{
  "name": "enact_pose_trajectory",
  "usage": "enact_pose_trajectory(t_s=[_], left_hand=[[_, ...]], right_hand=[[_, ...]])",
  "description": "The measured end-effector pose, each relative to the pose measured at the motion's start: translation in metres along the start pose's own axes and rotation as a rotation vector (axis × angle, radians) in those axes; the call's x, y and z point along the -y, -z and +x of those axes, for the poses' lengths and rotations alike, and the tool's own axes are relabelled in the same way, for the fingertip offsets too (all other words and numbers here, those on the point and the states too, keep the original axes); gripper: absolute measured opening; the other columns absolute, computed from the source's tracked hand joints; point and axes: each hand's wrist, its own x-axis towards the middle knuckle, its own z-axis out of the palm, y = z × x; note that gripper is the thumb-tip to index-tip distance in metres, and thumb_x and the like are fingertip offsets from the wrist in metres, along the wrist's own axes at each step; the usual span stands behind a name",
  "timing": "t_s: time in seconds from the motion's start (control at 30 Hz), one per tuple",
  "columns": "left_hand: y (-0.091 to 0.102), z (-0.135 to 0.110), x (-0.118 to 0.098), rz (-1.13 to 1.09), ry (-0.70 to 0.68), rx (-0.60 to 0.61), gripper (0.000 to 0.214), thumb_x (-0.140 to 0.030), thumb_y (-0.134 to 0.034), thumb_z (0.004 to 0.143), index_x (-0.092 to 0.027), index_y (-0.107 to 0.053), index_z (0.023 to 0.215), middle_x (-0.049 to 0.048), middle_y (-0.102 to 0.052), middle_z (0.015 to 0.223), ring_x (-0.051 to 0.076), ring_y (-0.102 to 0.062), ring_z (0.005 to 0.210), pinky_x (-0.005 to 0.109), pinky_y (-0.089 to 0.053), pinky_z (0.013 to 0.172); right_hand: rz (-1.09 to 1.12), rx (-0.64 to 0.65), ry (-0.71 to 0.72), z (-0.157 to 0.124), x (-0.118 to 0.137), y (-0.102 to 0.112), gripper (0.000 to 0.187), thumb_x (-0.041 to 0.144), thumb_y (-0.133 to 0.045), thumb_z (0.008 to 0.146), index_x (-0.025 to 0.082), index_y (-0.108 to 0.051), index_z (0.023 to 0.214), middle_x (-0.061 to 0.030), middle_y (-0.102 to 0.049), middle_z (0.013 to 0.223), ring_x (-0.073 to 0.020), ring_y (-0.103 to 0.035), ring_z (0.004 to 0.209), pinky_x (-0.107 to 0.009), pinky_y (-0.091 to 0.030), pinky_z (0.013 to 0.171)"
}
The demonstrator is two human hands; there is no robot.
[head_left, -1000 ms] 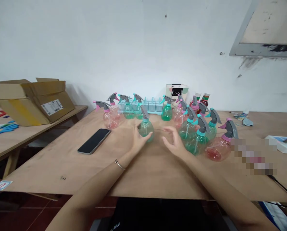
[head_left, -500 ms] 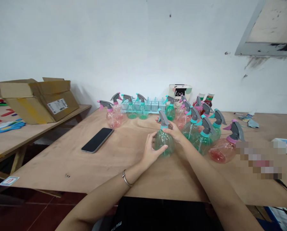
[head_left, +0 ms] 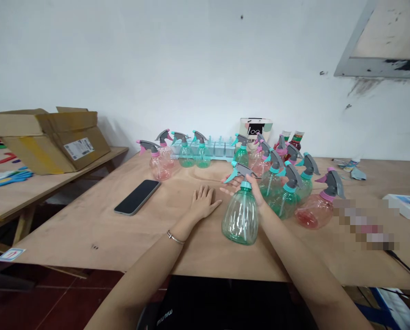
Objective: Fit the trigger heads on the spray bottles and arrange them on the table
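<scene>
A clear green spray bottle (head_left: pixel 241 217) with a teal collar and grey trigger head stands near the table's front edge. My right hand (head_left: pixel 251 184) is wrapped round its neck and trigger head from behind. My left hand (head_left: pixel 202 202) lies flat on the wooden table (head_left: pixel 88 229) just left of the bottle, fingers stretched out, holding nothing. A thin bracelet (head_left: pixel 175 237) sits on my left wrist.
Several green and pink spray bottles (head_left: pixel 287 192) cluster right of my hands, more (head_left: pixel 160 158) stand at the back left by a pale blue tray (head_left: pixel 211 149). A black phone (head_left: pixel 137 196) lies left. A cardboard box (head_left: pixel 50 137) rests on a side table.
The green bottle came from the table's middle toward me. My left hand let go of it and now lies flat; my right hand keeps hold at the neck.
</scene>
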Motion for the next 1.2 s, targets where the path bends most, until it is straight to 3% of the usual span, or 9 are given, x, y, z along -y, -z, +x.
enact_pose_trajectory(t_s=[0.27, 0.43, 0.7, 0.9, 1.2], left_hand=[[-0.002, 0.001, 0.001, 0.003, -0.015, 0.004, 0.063, -0.054, -0.037, 0.093, -0.021, -0.034, 0.147, 0.0120, -0.024, 0.158, 0.032, -0.013, 0.148, 0.055, -0.010, 0.117], [-0.002, 0.000, 0.002, 0.020, -0.037, -0.002, 0.064, -0.056, -0.035, 0.093, -0.020, -0.034, 0.147, 0.0124, -0.023, 0.159, 0.031, -0.013, 0.148, 0.055, -0.011, 0.117], [-0.004, 0.001, 0.003, 0.005, -0.022, -0.012, 0.064, -0.057, -0.036, 0.093, -0.021, -0.035, 0.146, 0.0125, -0.024, 0.158, 0.031, -0.015, 0.148, 0.055, -0.012, 0.117], [-0.001, 0.000, 0.002, -0.032, -0.033, -0.015, 0.063, -0.055, -0.040, 0.092, -0.021, -0.035, 0.146, 0.0125, -0.030, 0.156, 0.032, -0.016, 0.148, 0.056, -0.010, 0.117], [0.001, -0.001, 0.000, -0.015, -0.024, 0.001, 0.065, -0.055, -0.039, 0.093, -0.020, -0.033, 0.147, 0.0136, -0.025, 0.158, 0.032, -0.015, 0.148, 0.054, -0.011, 0.117]], right_hand=[[-0.091, -0.010, 0.047, -0.004, -0.002, -0.007, 0.048, 0.060, -0.054, 0.075, 0.020, -0.063, 0.100, -0.0080, -0.069, 0.088, -0.0254, -0.067, 0.091, -0.037, -0.056, 0.074], [-0.063, 0.054, -0.022, -0.007, -0.008, -0.014, 0.052, 0.062, -0.053, 0.073, 0.019, -0.064, 0.101, -0.0093, -0.071, 0.091, -0.0260, -0.066, 0.094, -0.039, -0.055, 0.078], [-0.153, 0.079, -0.002, -0.007, -0.007, -0.013, 0.043, 0.054, -0.059, 0.067, 0.019, -0.063, 0.091, -0.0095, -0.070, 0.089, -0.0273, -0.065, 0.095, -0.038, -0.056, 0.079], [-0.097, 0.069, 0.002, -0.005, -0.016, -0.017, 0.040, 0.054, -0.055, 0.070, 0.021, -0.063, 0.091, -0.0093, -0.070, 0.094, -0.0267, -0.064, 0.101, -0.039, -0.055, 0.081], [-0.050, -0.003, 0.008, -0.005, -0.016, -0.009, 0.037, 0.050, -0.055, 0.070, 0.020, -0.065, 0.088, -0.0080, -0.072, 0.091, -0.0269, -0.066, 0.097, -0.038, -0.055, 0.080]])
